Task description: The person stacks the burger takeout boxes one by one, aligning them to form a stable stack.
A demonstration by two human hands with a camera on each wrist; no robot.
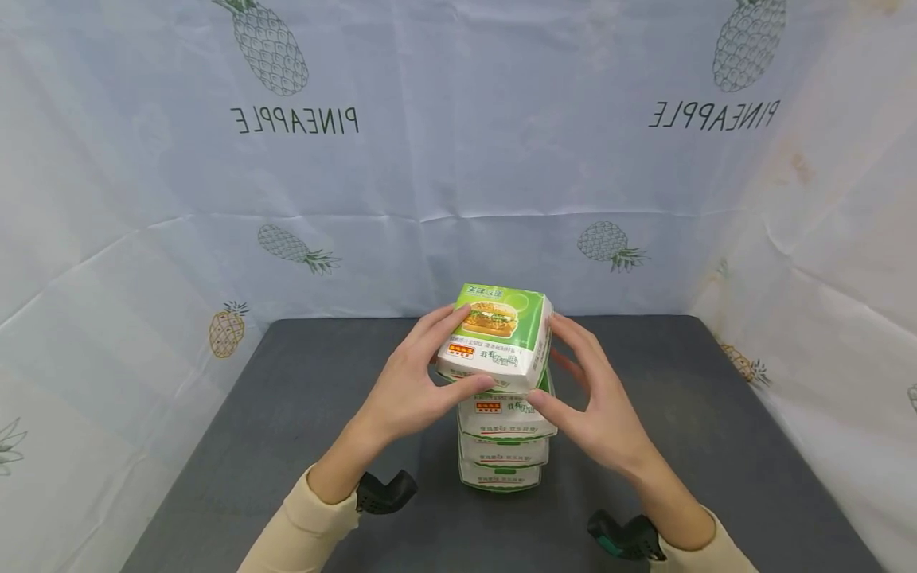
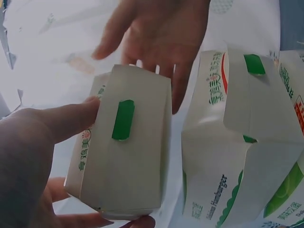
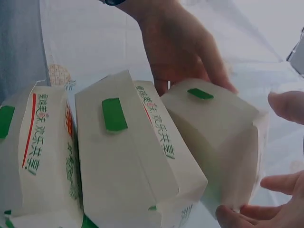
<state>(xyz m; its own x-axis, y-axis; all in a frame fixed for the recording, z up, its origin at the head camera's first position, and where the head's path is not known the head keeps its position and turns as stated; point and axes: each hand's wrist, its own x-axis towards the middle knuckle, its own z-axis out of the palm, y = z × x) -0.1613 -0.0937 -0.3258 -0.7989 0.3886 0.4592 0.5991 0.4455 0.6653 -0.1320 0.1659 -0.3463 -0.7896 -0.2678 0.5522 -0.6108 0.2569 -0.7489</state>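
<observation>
A green-and-white hamburger box [image 1: 494,334] is held tilted over a stack of similar boxes [image 1: 507,426]. My left hand [image 1: 423,366] grips it from the left, thumb along the front and fingers on the far side; the left wrist view shows the underside of this box [image 2: 128,147] with a green tab. My right hand [image 1: 602,398] is at the box's right side, fingers extended and thumb near its lower front corner. In the right wrist view, fingertips [image 3: 273,184] of that hand reach the box's edge, while its thumb stands apart from it.
The stack stands on a dark grey table [image 1: 322,398], its boxes slightly out of line with each other. White cloth [image 1: 458,159] printed with pineapples hangs behind the table and along both sides. Black wrist devices [image 1: 387,492] sit by both sleeves.
</observation>
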